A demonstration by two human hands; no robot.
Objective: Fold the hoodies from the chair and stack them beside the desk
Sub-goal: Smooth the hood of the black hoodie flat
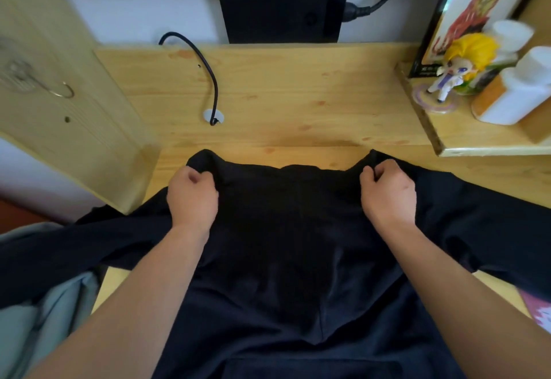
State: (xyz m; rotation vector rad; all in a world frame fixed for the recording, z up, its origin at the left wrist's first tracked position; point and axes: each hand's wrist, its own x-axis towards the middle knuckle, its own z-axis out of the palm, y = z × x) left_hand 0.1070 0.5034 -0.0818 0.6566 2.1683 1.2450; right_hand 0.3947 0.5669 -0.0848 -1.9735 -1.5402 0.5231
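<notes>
A black hoodie [286, 235] lies spread over the front of the wooden desk [298, 95] and hangs down toward me. Its sleeves trail out to the left and right. My left hand [192, 196] grips the cloth near its far left corner. My right hand [387, 193] grips the cloth near the far right corner. Both fists are curled with fabric bunched inside them. A pale grey-green garment [38, 304] lies at the lower left, partly under the black sleeve.
A black cable [205, 71] runs across the desk to a hole. A black box [283, 13] sits at the back. On a raised shelf [483, 143] to the right stand a small figurine [459, 65], white bottles [518, 86] and a picture. A wooden side panel [59, 80] stands left.
</notes>
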